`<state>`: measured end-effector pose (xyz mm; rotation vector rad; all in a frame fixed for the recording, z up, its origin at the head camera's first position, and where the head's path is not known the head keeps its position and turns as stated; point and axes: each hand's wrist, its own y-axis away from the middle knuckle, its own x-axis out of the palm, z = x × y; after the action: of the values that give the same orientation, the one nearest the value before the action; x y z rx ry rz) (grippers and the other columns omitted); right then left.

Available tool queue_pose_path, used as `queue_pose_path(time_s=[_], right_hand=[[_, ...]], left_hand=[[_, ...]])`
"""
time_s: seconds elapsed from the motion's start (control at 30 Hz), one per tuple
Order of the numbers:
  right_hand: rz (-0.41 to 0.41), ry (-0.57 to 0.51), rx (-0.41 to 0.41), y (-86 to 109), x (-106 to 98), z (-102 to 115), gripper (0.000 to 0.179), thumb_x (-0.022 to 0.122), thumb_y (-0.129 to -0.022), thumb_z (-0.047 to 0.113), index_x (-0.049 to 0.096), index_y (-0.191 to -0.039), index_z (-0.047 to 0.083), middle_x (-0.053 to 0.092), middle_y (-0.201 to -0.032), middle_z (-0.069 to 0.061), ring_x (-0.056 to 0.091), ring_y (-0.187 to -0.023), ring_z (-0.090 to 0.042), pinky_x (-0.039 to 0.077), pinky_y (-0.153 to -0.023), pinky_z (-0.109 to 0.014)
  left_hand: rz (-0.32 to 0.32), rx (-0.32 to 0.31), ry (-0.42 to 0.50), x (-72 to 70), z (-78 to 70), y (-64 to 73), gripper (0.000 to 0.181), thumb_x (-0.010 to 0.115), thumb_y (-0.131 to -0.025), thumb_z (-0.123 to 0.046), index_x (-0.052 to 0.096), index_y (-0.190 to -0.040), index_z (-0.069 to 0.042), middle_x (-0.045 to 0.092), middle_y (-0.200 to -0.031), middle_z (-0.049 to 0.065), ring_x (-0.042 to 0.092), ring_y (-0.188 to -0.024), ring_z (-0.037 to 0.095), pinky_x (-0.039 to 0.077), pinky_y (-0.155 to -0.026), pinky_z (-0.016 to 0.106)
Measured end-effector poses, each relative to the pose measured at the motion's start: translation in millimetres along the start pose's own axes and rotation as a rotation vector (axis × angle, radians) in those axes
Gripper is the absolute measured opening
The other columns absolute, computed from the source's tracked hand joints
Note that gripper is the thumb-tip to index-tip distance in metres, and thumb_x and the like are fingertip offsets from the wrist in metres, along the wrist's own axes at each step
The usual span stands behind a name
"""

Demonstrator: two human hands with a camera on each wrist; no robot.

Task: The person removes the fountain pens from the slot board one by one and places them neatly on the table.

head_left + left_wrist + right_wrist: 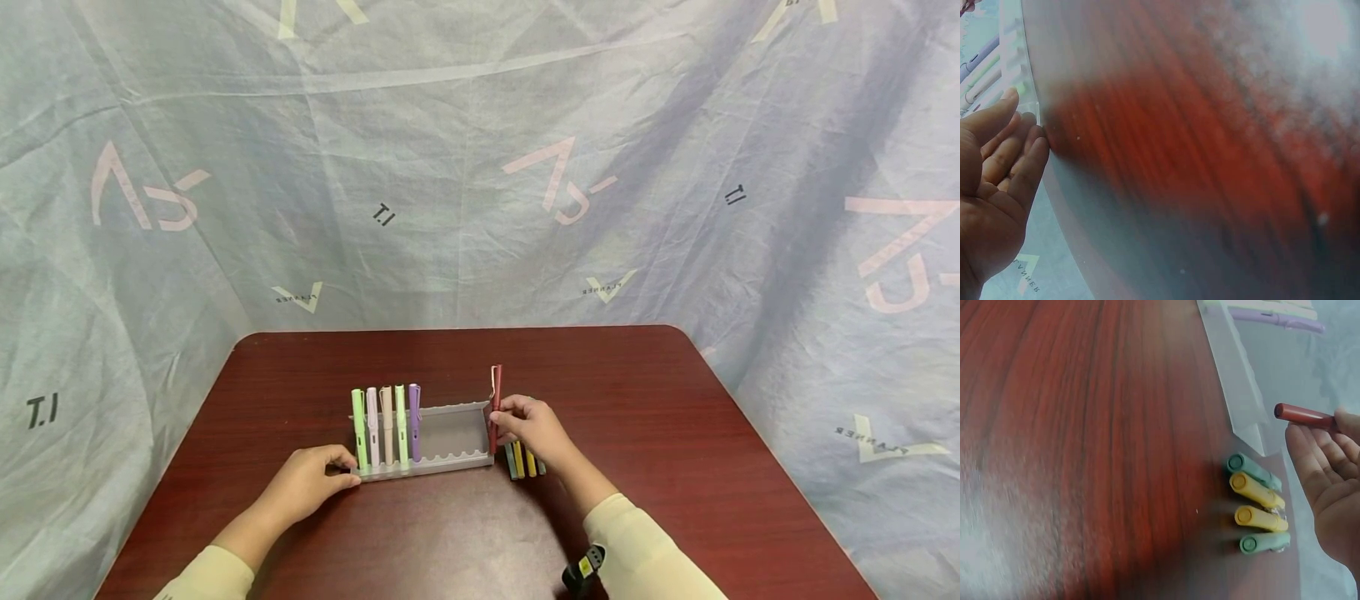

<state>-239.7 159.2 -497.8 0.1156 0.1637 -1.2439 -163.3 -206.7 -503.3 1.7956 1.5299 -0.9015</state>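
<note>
A translucent pen rack (453, 461) with notched edges stands on the table. Several capped pens lie side by side across its left part, among them a purple pen (415, 423) and a beige pen (387, 425). At the rack's front left corner my left hand (309, 482) holds the edge between thumb and fingers. Near its right end my right hand (534, 429) pinches a dark red pen (496, 392) with a clip; in the right wrist view the red pen's end (1297, 415) points toward the rack. The rack's right part holds no pens.
Right of the rack, partly under my right hand, lie yellow pens (1254, 489) and green pens (1263, 542) in a row. The dark red wooden table (450, 533) meets a printed grey cloth (450, 250) behind. A black device (583, 570) sits at my right sleeve.
</note>
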Motion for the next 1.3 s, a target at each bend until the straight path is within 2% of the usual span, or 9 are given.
queue_pose_path(time_s=[0.3,0.4,0.5,0.67,0.97,1.17,1.3], right_hand=[[-0.021,0.021,0.028,2.3,-16.9,-4.9,0.024,0.067,-0.094,0.016,0.063,-0.105,-0.005,0.067,-0.094,-0.020,0.070,-0.074,-0.026,0.059,-0.072,-0.046],[-0.002,0.008,0.034,6.4,-23.0,0.3,0.025,0.065,-0.095,0.012,0.061,-0.107,-0.009,0.066,-0.095,-0.028,0.069,-0.080,-0.038,0.057,-0.074,-0.052],[-0.005,0.013,0.039,8.6,-29.8,-1.0,0.025,0.064,-0.096,0.011,0.060,-0.108,-0.011,0.065,-0.096,-0.031,0.068,-0.082,-0.041,0.057,-0.073,-0.053],[-0.051,0.058,0.066,9.8,-41.9,-12.0,0.026,0.066,-0.095,0.015,0.061,-0.106,-0.008,0.067,-0.093,-0.026,0.069,-0.074,-0.030,0.059,-0.068,-0.044],[-0.072,0.086,0.113,15.2,-60.7,-21.4,0.028,0.065,-0.096,0.019,0.061,-0.109,-0.006,0.064,-0.093,-0.021,0.068,-0.078,-0.031,0.059,-0.068,-0.043],[-0.056,0.082,0.109,18.4,-70.9,-25.2,0.032,0.064,-0.096,0.018,0.059,-0.112,-0.009,0.064,-0.103,-0.027,0.069,-0.083,-0.037,0.059,-0.069,-0.047],[-0.071,0.122,0.143,19.8,-74.9,-27.0,0.030,0.065,-0.096,0.019,0.060,-0.109,-0.008,0.065,-0.100,-0.025,0.069,-0.080,-0.034,0.059,-0.066,-0.046]], left_hand=[[0.005,-0.009,-0.006,0.5,1.6,-0.3,0.012,0.079,-0.083,-0.027,0.068,-0.088,-0.029,0.066,-0.087,-0.014,0.057,-0.080,0.005,0.048,-0.074,0.031],[0.004,-0.002,-0.002,-0.1,1.3,0.0,0.012,0.079,-0.083,-0.027,0.068,-0.088,-0.028,0.066,-0.087,-0.013,0.057,-0.080,0.006,0.048,-0.074,0.032],[0.004,-0.003,-0.006,-0.1,1.3,-0.6,0.012,0.079,-0.082,-0.027,0.068,-0.088,-0.028,0.067,-0.087,-0.014,0.058,-0.081,0.005,0.049,-0.074,0.031],[0.012,-0.004,-0.004,-0.1,2.3,-0.5,0.012,0.079,-0.082,-0.027,0.069,-0.088,-0.028,0.067,-0.089,-0.013,0.059,-0.081,0.006,0.049,-0.074,0.033],[0.001,0.002,-0.003,-0.2,1.6,-0.1,0.012,0.079,-0.082,-0.027,0.069,-0.088,-0.027,0.067,-0.088,-0.013,0.058,-0.080,0.005,0.049,-0.074,0.031],[-0.002,0.005,-0.006,-0.8,0.8,0.6,0.012,0.079,-0.082,-0.028,0.069,-0.088,-0.027,0.066,-0.087,-0.013,0.058,-0.080,0.005,0.049,-0.074,0.031],[0.000,0.004,-0.003,-1.1,0.7,0.7,0.012,0.079,-0.083,-0.028,0.069,-0.088,-0.027,0.066,-0.087,-0.013,0.058,-0.080,0.005,0.049,-0.074,0.031]])
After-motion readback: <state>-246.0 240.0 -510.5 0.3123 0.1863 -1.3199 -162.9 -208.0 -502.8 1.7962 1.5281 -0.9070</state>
